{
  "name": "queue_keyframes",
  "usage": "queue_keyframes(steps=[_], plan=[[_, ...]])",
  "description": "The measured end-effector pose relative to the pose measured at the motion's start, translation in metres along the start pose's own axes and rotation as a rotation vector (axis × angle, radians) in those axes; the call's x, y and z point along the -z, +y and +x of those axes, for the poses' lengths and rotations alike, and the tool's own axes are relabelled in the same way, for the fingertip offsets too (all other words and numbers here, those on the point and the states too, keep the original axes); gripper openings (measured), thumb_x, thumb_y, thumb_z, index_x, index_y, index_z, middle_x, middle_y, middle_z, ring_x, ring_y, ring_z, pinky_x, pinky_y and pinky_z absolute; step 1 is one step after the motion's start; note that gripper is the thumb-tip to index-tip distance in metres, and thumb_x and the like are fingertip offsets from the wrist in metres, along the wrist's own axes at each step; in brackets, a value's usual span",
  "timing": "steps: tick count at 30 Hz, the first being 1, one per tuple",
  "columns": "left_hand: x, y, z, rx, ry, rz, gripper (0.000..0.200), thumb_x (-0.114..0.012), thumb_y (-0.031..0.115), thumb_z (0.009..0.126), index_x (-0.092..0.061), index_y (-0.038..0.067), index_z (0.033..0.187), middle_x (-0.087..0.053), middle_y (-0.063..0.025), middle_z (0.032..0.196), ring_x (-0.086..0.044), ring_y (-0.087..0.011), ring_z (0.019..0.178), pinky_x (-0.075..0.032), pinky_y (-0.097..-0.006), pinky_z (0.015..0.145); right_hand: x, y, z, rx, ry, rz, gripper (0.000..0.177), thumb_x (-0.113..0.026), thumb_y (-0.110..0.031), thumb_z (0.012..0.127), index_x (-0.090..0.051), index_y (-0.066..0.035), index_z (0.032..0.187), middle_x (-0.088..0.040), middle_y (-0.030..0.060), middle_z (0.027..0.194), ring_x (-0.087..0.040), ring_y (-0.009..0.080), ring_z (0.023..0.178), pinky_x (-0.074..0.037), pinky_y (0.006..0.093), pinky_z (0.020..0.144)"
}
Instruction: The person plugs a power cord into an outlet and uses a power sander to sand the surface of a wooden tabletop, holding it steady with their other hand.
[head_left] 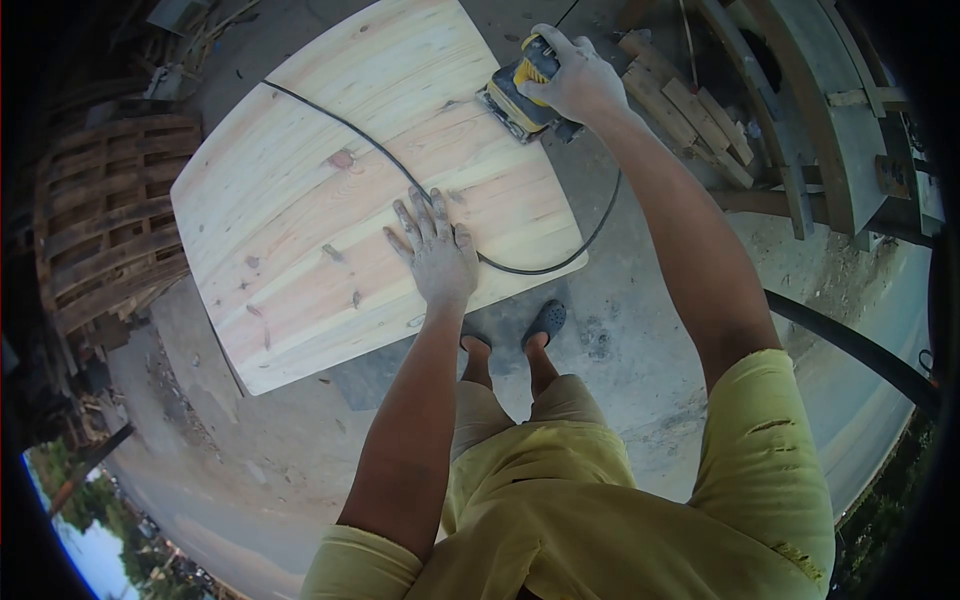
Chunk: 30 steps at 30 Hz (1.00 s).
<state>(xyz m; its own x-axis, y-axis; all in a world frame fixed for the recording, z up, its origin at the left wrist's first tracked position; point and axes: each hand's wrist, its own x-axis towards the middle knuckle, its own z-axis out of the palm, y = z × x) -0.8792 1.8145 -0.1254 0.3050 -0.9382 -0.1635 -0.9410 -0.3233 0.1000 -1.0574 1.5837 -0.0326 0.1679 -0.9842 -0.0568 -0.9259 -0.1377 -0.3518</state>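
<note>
Head camera: A worker in a torn yellow shirt stands over a broad wooden panel, 2 bare hands dusted pale. The right hand holds 1 yellow-and-black power sander, fingers closed around its body, at the panel's far right edge; the tool partly overhangs that edge, and whether its pad touches the wood cannot be told. The left hand lies palm down near the panel's near side, fingers spread wide and unladen, on the wood where a black cord crosses. The cord sweeps over the face and loops past the near right corner.

The panel lies broad face up above a concrete floor, with 1 curved end at the left. By appearance, shaping looks done: the outline is clean and the visible corners look rounded. The face looks largely smooth, judging by its even, pale tone, with knots and grain in plain view. No stain or varnish shows. Any rough patches left are too fine to tell from here, as is the state of the underside.

Slatted wood stands at left; offcuts lie beyond the right arm.
</note>
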Motion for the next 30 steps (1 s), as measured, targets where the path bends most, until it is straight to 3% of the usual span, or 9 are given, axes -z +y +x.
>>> queue_keyframes(steps=[7,9,11,13,20,22,25,27,30], plan=[[-0.001,-0.002,0.0,-0.027,0.035,-0.044,0.068,-0.042,0.039,0.102,-0.024,0.016,0.163,-0.007,-0.0127,0.172,-0.001,-0.0397,0.157,0.004,-0.0629,0.123,0.029,0.063,-0.188,-0.129,-0.103,0.088,0.086,-0.087,-0.036,0.074,-0.046,-0.022,0.147,-0.059,0.0185,0.121,-0.069,0.0381,0.104,-0.058,0.0461,0.09],[-0.003,-0.003,-0.001,-0.033,0.028,-0.044,0.068,-0.042,0.039,0.102,-0.024,0.016,0.163,-0.007,-0.0129,0.172,-0.001,-0.0402,0.157,0.004,-0.0632,0.123,0.031,0.063,-0.206,-0.301,-0.114,0.189,0.085,-0.089,-0.031,0.073,-0.048,-0.016,0.146,-0.061,0.0179,0.125,-0.061,0.0352,0.121,-0.052,0.0471,0.101],[-0.005,-0.003,0.0,-0.041,0.055,-0.022,0.069,-0.043,0.04,0.101,-0.024,0.015,0.163,-0.008,-0.0133,0.172,-0.002,-0.0407,0.157,0.004,-0.0637,0.123,0.023,0.069,-0.183,-0.327,-0.117,0.207,0.086,-0.089,-0.034,0.073,-0.048,-0.015,0.146,-0.061,0.0186,0.128,-0.062,0.0335,0.121,-0.051,0.0444,0.102],[-0.004,-0.004,0.0,-0.041,0.051,-0.029,0.069,-0.043,0.039,0.101,-0.024,0.015,0.163,-0.009,-0.0134,0.172,-0.002,-0.0409,0.157,0.004,-0.0637,0.123,0.009,0.075,-0.136,-0.297,-0.053,0.12,0.092,-0.087,-0.045,0.073,-0.044,-0.022,0.15,-0.061,0.0179,0.123,-0.066,0.0366,0.113,-0.054,0.0449,0.097],[-0.001,0.0,-0.001,-0.021,0.016,0.009,0.066,-0.039,0.037,0.104,-0.02,0.017,0.164,-0.008,-0.0114,0.172,0.0,-0.0373,0.158,0.003,-0.0611,0.124,-0.046,0.077,0.042,-0.137,0.016,0.16,0.097,-0.084,-0.058,0.072,-0.043,-0.022,0.152,-0.065,0.0184,0.122,-0.065,0.0322,0.118,-0.052,0.0407,0.101],[-0.002,0.001,-0.001,-0.028,0.019,0.007,0.066,-0.039,0.036,0.104,-0.02,0.017,0.164,-0.009,-0.0118,0.172,0.0,-0.0373,0.158,0.003,-0.061,0.124,-0.066,0.091,0.051,-0.158,0.031,0.307,0.092,-0.084,-0.061,0.072,-0.048,-0.022,0.148,-0.07,0.0146,0.115,-0.069,0.0266,0.103,-0.057,0.0395,0.085],[-0.006,-0.001,-0.001,-0.033,0.034,-0.01,0.067,-0.04,0.037,0.103,-0.021,0.015,0.164,-0.009,-0.0137,0.171,-0.001,-0.0392,0.157,0.004,-0.0619,0.123,-0.038,0.094,-0.003,-0.248,-0.163,0.545,0.095,-0.085,-0.056,0.072,-0.045,-0.021,0.151,-0.069,0.0147,0.108,-0.069,0.0228,0.095,-0.057,0.034,0.082],[-0.007,-0.002,0.0,-0.048,0.052,-0.025,0.068,-0.041,0.038,0.103,-0.022,0.014,0.163,-0.01,-0.0153,0.171,-0.001,-0.0412,0.157,0.005,-0.0629,0.123,-0.023,0.101,-0.048,-0.373,-0.27,0.634,0.092,-0.086,-0.053,0.072,-0.048,-0.02,0.149,-0.068,0.0085,0.094,-0.06,0.0117,0.069,-0.051,0.0266,0.06],[-0.006,-0.001,-0.001,-0.016,0.025,-0.017,0.067,-0.039,0.038,0.103,-0.022,0.014,0.163,-0.008,-0.0147,0.171,0.0,-0.0411,0.157,0.005,-0.0632,0.123,-0.021,0.13,-0.105,-0.49,-0.386,0.848,0.089,-0.086,-0.05,0.074,-0.05,-0.014,0.146,-0.065,0.0038,0.084,-0.049,0.0049,0.054,-0.04,0.0207,0.047]])
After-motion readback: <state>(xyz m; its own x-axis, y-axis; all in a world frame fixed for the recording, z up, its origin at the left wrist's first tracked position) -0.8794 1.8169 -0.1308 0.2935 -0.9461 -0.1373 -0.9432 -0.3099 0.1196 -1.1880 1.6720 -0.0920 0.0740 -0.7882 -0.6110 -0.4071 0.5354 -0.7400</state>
